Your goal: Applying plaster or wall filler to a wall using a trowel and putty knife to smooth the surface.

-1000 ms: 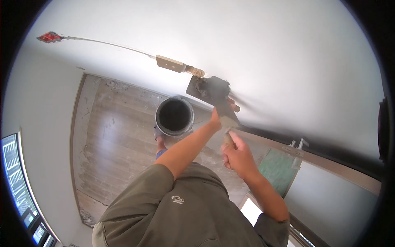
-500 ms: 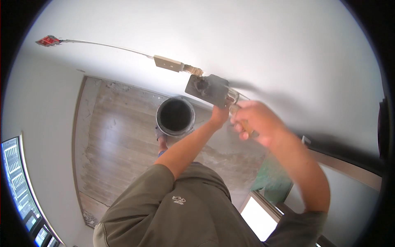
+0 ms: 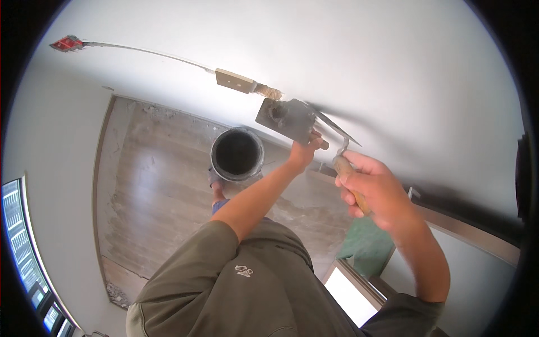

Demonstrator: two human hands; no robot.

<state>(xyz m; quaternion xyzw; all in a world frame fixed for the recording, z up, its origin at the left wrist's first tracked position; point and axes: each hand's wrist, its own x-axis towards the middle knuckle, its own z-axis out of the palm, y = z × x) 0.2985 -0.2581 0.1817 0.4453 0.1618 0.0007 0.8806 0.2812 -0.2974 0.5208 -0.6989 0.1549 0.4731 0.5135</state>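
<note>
My left hand (image 3: 304, 153) is wrapped round the handle of a flat grey plasterer's hawk (image 3: 296, 124), held out close to the wall. A small lump of dark mortar (image 3: 277, 112) sits on the hawk. In my right hand (image 3: 375, 188) is a trowel (image 3: 332, 124), gripped by its wooden handle. Its thin blade appears nearly edge-on, between the hawk's right side and the wall; whether it touches either I cannot tell. Just beyond the hawk, a rough brownish filled strip (image 3: 269, 91) meets a beige socket plate (image 3: 234, 81) on the white wall.
A dark bucket (image 3: 238, 177) with a dirty rim stands on the dusty floor (image 3: 163, 196), beside my foot. A thin groove (image 3: 151, 53) runs from the plate to a red wall box (image 3: 68, 43). Green sheeting (image 3: 366, 244) and a framed panel (image 3: 351, 295) are at lower right.
My right hand has moved right and slightly down, drawing the trowel away from the hawk; its blade has turned edge-on. The hawk has barely shifted.
</note>
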